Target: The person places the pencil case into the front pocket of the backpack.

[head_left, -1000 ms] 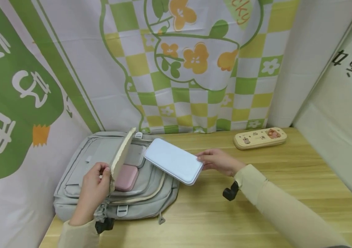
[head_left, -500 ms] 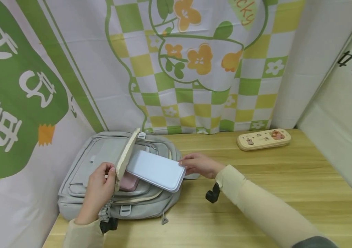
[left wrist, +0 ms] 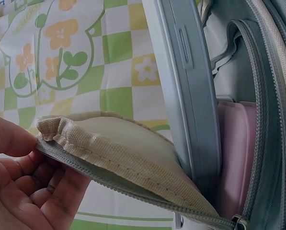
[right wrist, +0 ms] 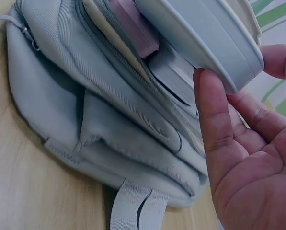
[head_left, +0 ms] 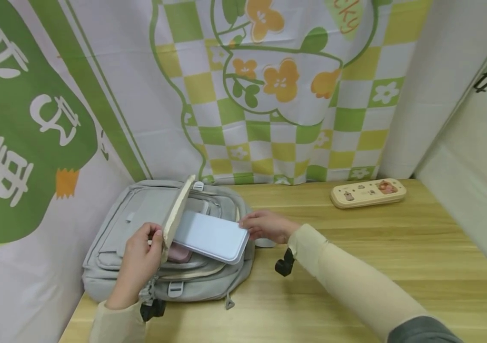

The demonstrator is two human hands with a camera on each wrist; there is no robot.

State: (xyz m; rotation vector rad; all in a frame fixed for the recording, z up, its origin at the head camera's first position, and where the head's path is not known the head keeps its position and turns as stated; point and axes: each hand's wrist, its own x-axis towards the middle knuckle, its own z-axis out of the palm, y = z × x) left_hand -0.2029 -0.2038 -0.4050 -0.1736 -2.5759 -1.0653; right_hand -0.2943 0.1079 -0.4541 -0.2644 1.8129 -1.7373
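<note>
A grey backpack (head_left: 106, 243) lies on the table with its front pocket unzipped. My left hand (head_left: 142, 257) pinches the edge of the pocket flap (head_left: 176, 216) and holds it up; its cream trim and zip show in the left wrist view. With thumb and fingers my right hand (head_left: 271, 226) grips one end of a flat, light blue case (head_left: 213, 237). The case's other end reaches in behind the raised flap. Partly under it in the pocket lies a pink box (head_left: 181, 253), and a grey box (right wrist: 174, 74) shows beside that in the right wrist view.
A cream pencil case (head_left: 368, 193) with printed pictures lies at the back right of the wooden table (head_left: 354, 257). Behind it hangs a checked, flowered cloth (head_left: 286, 138). A zip pull (head_left: 229, 302) dangles off the backpack's front edge.
My right hand has moved left and slightly down, bringing the blue case over the backpack and its far end behind the flap. My left hand keeps holding the flap up.
</note>
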